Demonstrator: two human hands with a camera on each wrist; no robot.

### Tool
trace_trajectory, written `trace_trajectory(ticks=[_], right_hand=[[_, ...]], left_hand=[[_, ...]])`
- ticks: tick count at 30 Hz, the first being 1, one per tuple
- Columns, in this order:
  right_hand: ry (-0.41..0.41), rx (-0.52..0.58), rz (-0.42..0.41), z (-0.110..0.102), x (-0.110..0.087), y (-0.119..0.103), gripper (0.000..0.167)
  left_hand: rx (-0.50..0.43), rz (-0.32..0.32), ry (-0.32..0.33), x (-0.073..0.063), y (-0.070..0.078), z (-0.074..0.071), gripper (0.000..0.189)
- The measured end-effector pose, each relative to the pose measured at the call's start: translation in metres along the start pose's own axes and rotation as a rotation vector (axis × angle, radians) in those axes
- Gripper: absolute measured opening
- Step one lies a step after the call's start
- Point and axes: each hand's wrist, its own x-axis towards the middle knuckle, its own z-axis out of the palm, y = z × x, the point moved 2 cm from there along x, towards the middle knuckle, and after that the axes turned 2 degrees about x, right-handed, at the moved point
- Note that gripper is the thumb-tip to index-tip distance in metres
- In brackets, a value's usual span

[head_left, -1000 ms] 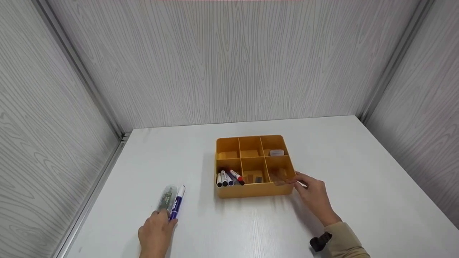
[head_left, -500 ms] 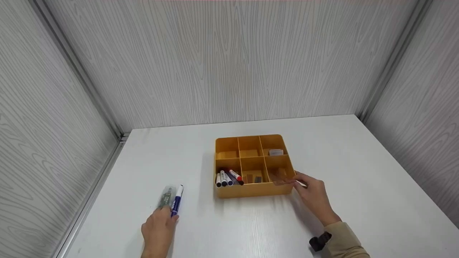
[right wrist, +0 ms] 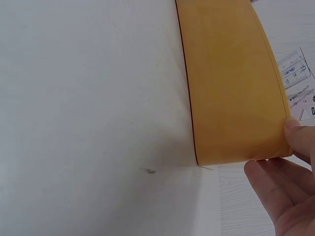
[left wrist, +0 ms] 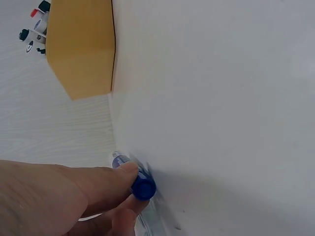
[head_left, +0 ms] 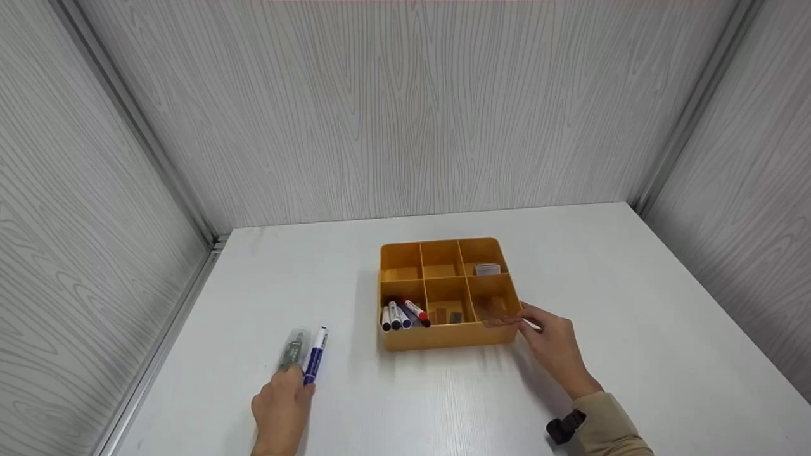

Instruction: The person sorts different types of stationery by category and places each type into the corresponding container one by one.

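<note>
My left hand (head_left: pixel 283 405) pinches a blue marker (head_left: pixel 313 360) with a white barrel end between thumb and fingers, low over the table at left. Beside the marker, partly under the fingers, lies a clear, rounded package (head_left: pixel 293 349) with a dark green item in it; its kind is unclear. My right hand (head_left: pixel 554 342) grips the near right corner of a yellow compartment box (head_left: pixel 450 337), thumb (right wrist: pixel 297 133) at the rim and fingers against the outer side. Clear rulers (right wrist: pixel 298 78) stick up from the near right compartment, close to the thumb.
Several markers (head_left: pixel 403 315) lean in the box's near left compartment. Small blocks (head_left: pixel 448 315) lie in the near middle one, and a white item (head_left: pixel 488 270) in the far right one. Wood-grain panels (head_left: pixel 405 114) enclose the white table (head_left: pixel 304 266) at back and sides.
My left hand has shifted slightly to the right, and the blue marker's angle has changed a little. The right hand and the box stay almost where they were.
</note>
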Motion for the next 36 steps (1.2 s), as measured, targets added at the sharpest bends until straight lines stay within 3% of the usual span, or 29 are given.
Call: trace_trajectory(ticks=[5, 26, 36], right_hand=[[-0.012, 0.015, 0.030, -0.0002, 0.0006, 0.0002, 0.018], [-0.006, 0.010, 0.027, 0.0001, 0.0001, 0.0002, 0.019], [-0.013, 0.023, 0.019, 0.0004, 0.0000, 0.0006, 0.020]], left_hand=[[-0.006, 0.006, 0.014, -0.0015, 0.0005, 0.0002, 0.024], [0.019, -0.026, -0.050, -0.0001, 0.0008, 0.0028, 0.021], [0.007, -0.005, -0.008, -0.0015, 0.0014, 0.0036, 0.021]])
